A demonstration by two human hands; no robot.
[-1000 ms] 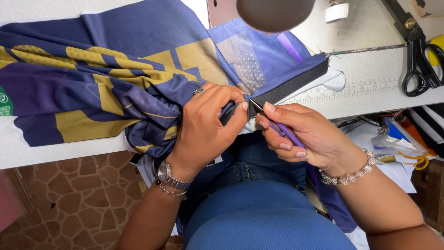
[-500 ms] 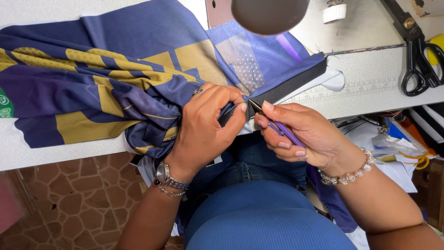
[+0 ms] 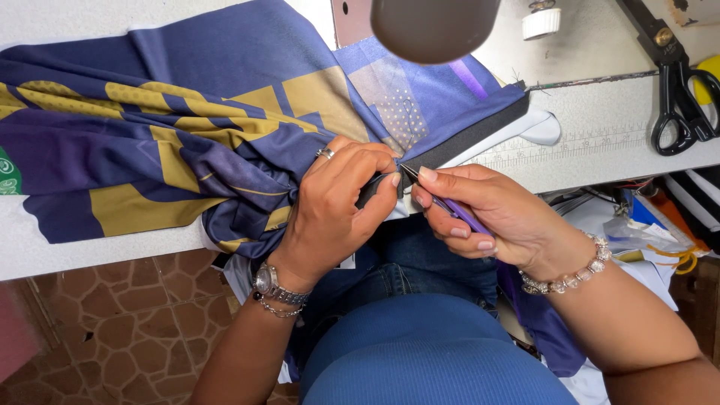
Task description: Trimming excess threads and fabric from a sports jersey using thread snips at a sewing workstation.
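The white work table [image 3: 90,259] takes up the whole far half of the view, its near edge running left to right just above the person's lap, and most of its left side is buried under a big navy and gold garment [image 3: 172,142] that's bunched up and spills over that near edge right where the hands are. The far right of the table has bare room, with only a printed ruler strip along the edge and black scissors [image 3: 679,90] lying well apart from the hands near the right border. A round dark lamp head [image 3: 435,26] hangs at the top middle, blocking a bit of the view. Below the table edge there's open space over the blue-clad lap, and that's where both hands work, pretty cramped against each other. The left hand [image 3: 334,214] is curled shut, thumb and fingers pinching a dark seam edge of the garment right at the table's edge. The right hand [image 3: 487,217] is just beside it, fingers pressed together around a small purple seam ripper [image 3: 450,210], with its thin metal tip touching the pinched fabric. Compared to the frame half a second back, pretty much nothing's changed: same pinch, same tool angle, and the fabric and scissors haven't shifted.
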